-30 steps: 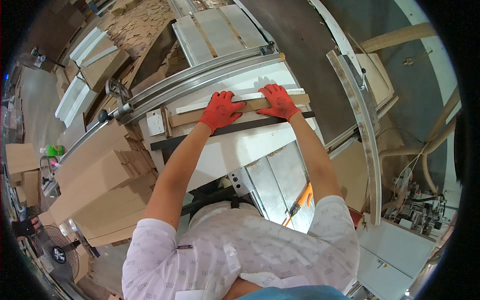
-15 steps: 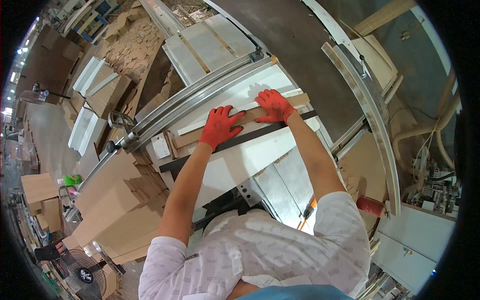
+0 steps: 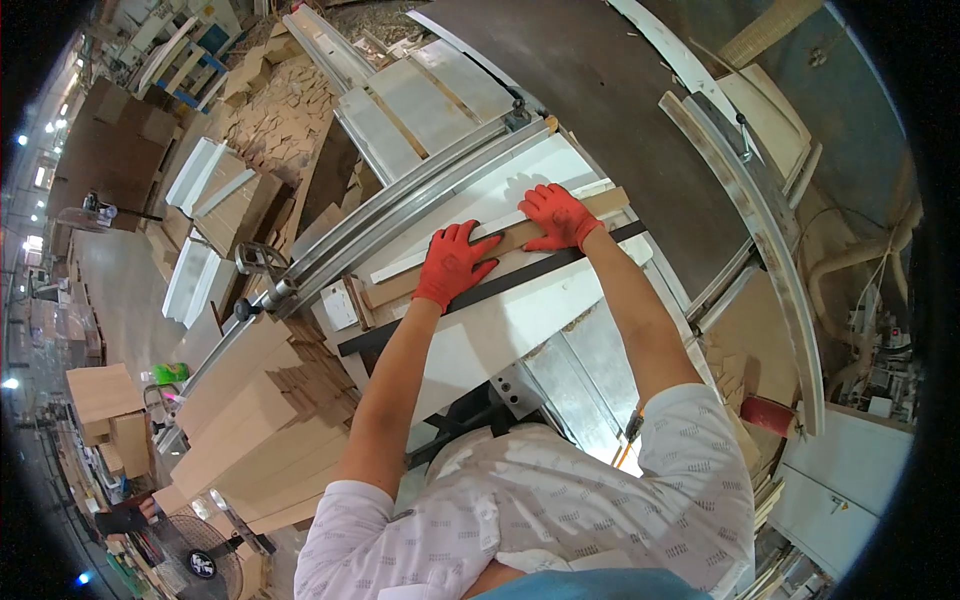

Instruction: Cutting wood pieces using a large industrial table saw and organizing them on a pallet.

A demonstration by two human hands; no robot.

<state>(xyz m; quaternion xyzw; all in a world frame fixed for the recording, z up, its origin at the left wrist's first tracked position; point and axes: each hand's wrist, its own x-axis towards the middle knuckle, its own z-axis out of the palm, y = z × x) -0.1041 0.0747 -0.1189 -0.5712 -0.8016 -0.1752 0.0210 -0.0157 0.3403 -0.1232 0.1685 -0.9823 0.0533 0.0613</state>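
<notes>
A long brown board strip (image 3: 511, 241) lies across a white surface (image 3: 490, 335) in front of me, beside a thinner white strip (image 3: 398, 267) along its far side. My left hand (image 3: 453, 266), in a red glove, rests on the strips with its fingers spread. Farther right, my right hand (image 3: 560, 216), gloved in red too, lies over the strips, its thumb apart on the near side. Both palms hide part of the pieces. A black bar (image 3: 520, 279) runs along the near side. By the strips' left end lies a small white block (image 3: 340, 307).
A metal rail (image 3: 390, 210) passes behind the strips, with a clamp-like fitting (image 3: 262, 260) at its left. Stacked brown boards (image 3: 235, 415) stand at my left. To the right is a long curved-looking beam (image 3: 755, 235). A fan (image 3: 195, 555) sits at lower left.
The whole view has shifted slightly, so the scene appears farther right and a little lower. Both hands keep about the same place on the strips.
</notes>
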